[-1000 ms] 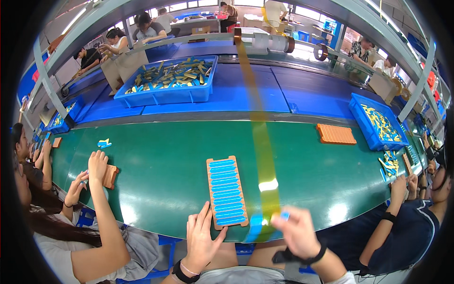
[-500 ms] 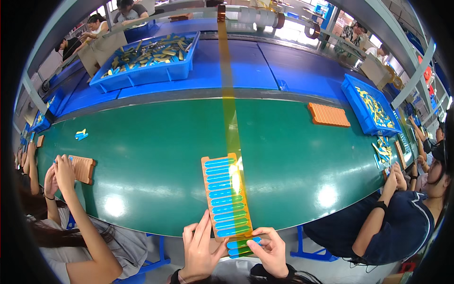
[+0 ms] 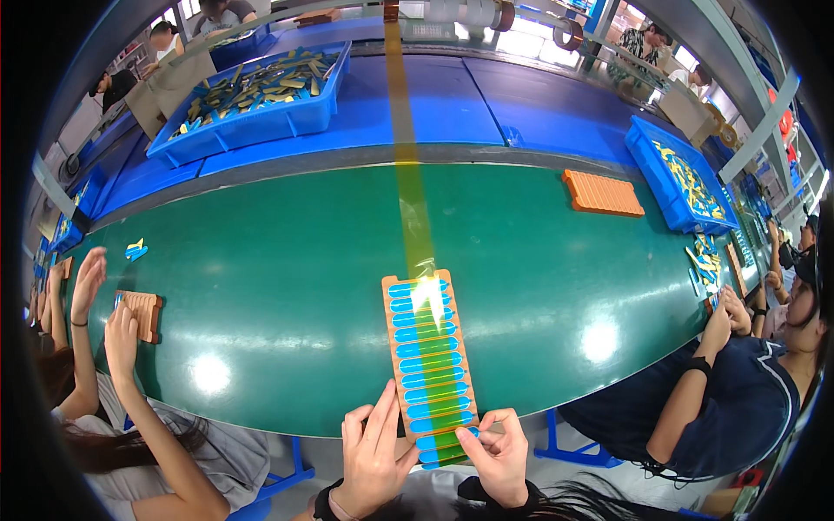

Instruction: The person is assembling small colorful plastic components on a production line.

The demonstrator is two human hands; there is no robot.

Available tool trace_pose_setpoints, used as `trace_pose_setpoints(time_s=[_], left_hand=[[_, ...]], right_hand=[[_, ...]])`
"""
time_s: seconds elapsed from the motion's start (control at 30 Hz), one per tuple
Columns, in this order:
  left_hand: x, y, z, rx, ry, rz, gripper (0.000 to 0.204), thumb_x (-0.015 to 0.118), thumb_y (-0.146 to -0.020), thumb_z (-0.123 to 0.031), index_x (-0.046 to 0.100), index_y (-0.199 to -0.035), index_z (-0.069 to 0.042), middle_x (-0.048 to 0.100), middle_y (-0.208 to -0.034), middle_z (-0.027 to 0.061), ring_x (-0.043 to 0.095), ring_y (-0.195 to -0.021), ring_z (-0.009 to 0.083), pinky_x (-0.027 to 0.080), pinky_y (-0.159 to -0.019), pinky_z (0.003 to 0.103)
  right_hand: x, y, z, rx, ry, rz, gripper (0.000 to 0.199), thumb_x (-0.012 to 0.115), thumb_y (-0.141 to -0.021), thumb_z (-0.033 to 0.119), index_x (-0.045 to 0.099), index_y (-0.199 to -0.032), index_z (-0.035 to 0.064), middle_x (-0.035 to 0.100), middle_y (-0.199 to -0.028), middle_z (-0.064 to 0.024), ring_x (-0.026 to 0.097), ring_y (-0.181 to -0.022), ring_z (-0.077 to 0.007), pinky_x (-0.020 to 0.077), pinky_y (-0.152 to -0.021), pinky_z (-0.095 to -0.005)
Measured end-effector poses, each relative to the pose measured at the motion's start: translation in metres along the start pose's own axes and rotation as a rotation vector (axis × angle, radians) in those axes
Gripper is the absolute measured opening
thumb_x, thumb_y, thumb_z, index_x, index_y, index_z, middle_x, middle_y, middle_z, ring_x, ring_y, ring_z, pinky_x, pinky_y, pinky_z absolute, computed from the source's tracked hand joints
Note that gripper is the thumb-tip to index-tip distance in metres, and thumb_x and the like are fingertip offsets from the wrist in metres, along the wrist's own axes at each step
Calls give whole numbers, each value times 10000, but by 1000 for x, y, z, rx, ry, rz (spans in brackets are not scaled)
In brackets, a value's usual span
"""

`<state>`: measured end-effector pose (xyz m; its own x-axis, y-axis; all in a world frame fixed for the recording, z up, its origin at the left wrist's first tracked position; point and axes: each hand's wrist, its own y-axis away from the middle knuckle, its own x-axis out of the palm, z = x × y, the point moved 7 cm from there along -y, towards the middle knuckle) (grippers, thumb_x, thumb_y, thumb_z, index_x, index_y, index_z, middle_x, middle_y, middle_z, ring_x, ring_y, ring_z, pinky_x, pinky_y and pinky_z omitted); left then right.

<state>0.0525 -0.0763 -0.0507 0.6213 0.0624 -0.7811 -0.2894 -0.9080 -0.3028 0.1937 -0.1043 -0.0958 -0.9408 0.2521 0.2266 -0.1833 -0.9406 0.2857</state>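
Note:
An orange ribbed tray (image 3: 390, 334) lies lengthwise before me, its grooves filled with blue rounded strips (image 3: 415, 350). Translucent yellow tape (image 3: 407, 204) comes down from the far side and runs over the middle of the strips. At the tray's near left edge, my left hand (image 3: 375, 451) is closed, fingers along its side and thumb by the near end. My right hand (image 3: 497, 456) pinches at the near right corner, thumb on the tape and the strip under it. Its fingertips are partly hidden.
Another orange tray (image 3: 603, 193) lies at the back right, beside a blue bin (image 3: 678, 187) of strips. A larger blue bin (image 3: 252, 117) stands at the far left. Co-workers sit on both sides; a hand (image 3: 122, 334) on the left touches an orange tray (image 3: 149, 317).
The tape has moved from the tray's right side onto the middle of the strips. The tray has shifted slightly right. The left co-worker's one hand has lifted from their tray.

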Motion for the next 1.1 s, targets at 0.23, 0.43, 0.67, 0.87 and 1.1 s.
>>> trace_pose_setpoints(time_s=[0.23,0.43,0.67,0.87,1.1], left_hand=[[-17,-9,5,176,-114,21,513,698,-613,-215,528,-1031,31,487,-1167,102,436,-820,201,383,-657,259],[-15,-1,-16,779,-203,82,53,571,-750,-170,542,-793,-181,511,-1147,-67,445,-786,87,324,-544,187],[-11,-8,-12,758,-98,198,28,564,-758,-163,549,-781,-160,510,-1164,-48,498,-817,70,342,-566,208],[-10,-4,-10,714,-88,217,41,565,-746,-153,554,-785,-148,506,-1171,-46,471,-791,85,347,-602,206],[-11,-2,-11,712,-145,198,60,565,-728,-153,523,-770,-146,514,-1154,-46,454,-787,88,345,-606,205]], right_hand=[[1,-1,-3,70,72,-35,225,539,-780,-49,339,-843,33,591,-736,-136,576,-655,-109,454,-532,-200],[0,-1,-3,23,-21,-90,239,570,-778,-15,349,-848,45,599,-737,-109,527,-606,-40,371,-451,-154],[0,-2,2,1,35,-53,231,567,-780,-18,354,-855,34,570,-692,-56,508,-602,-33,374,-459,-156],[-25,-8,44,-203,268,-53,170,500,-805,-35,348,-877,-11,602,-786,-166,605,-754,-168,495,-656,-256],[34,-26,74,-212,612,320,255,567,-806,131,350,-869,12,601,-793,-141,623,-767,-212,491,-658,-289]])
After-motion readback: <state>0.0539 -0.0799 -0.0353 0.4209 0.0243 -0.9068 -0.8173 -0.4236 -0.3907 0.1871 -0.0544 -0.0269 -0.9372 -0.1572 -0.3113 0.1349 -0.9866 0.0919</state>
